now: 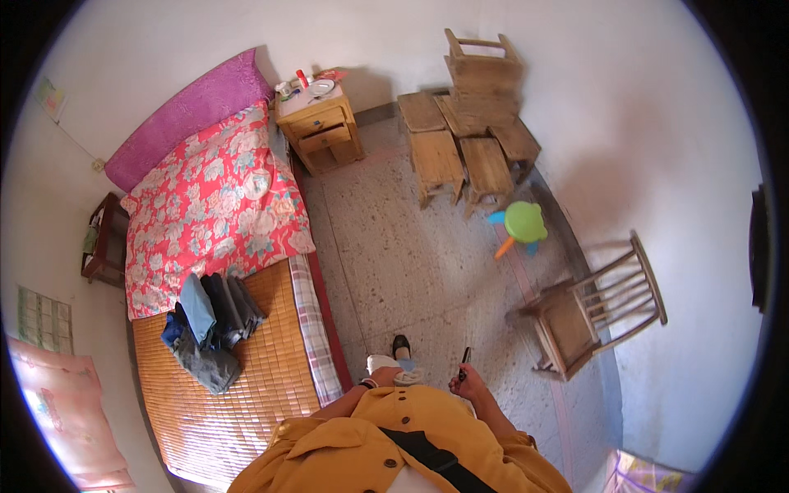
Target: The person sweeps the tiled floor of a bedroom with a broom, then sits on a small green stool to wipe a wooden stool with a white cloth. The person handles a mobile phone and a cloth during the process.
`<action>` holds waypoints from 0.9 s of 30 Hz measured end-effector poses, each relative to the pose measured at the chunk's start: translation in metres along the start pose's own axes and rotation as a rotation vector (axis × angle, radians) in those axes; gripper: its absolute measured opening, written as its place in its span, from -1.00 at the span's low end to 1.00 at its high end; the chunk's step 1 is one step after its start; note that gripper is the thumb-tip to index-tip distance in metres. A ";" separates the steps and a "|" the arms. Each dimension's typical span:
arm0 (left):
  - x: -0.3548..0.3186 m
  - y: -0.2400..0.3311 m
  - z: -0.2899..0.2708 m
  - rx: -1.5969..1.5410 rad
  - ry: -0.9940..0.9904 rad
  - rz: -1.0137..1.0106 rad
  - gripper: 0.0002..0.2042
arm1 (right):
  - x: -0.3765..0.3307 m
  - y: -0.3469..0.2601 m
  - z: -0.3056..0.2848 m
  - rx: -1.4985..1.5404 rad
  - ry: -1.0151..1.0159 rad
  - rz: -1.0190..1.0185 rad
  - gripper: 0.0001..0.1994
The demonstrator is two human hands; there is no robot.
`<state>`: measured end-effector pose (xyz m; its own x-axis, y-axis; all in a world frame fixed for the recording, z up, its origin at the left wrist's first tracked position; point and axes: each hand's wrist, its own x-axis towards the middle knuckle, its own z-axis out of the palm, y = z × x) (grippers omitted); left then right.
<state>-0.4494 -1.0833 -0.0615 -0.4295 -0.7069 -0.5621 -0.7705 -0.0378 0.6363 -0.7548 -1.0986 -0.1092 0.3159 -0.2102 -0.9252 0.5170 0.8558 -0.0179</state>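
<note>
Right hand (468, 384) closed around a slim black object (466, 361) above the speckled floor (427, 271), left hand (385, 377) beside a white item (380, 361) (whether gripped, I cannot tell), folded clothes (198, 311) on a woven mat (271, 353), wooden chair (564, 322) off to the right.

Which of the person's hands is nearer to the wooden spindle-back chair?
Right. The right hand is left of the wooden spindle-back chair, apart from it; the left hand is farther left, also apart from it.
</note>
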 end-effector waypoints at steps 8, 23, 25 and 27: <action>0.081 -0.014 -0.100 0.014 -0.119 -0.167 -0.54 | 0.026 -0.153 0.083 0.033 0.029 -0.176 -0.68; 0.295 0.038 -0.330 -0.112 0.131 -0.210 -0.49 | 0.125 -0.489 0.231 -0.110 0.031 -0.049 -0.64; 0.312 0.042 -0.357 -0.126 0.155 -0.221 -0.48 | 0.129 -0.529 0.278 -0.300 0.029 -0.090 -0.66; 0.330 0.044 -0.380 -0.142 0.167 -0.230 -0.47 | 0.126 -0.563 0.330 -0.448 -0.009 -0.111 -0.67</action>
<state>-0.4457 -1.5868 -0.0178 -0.1587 -0.7743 -0.6126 -0.7601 -0.3002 0.5764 -0.7435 -1.7631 -0.0906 0.2860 -0.3141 -0.9053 0.1540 0.9475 -0.2801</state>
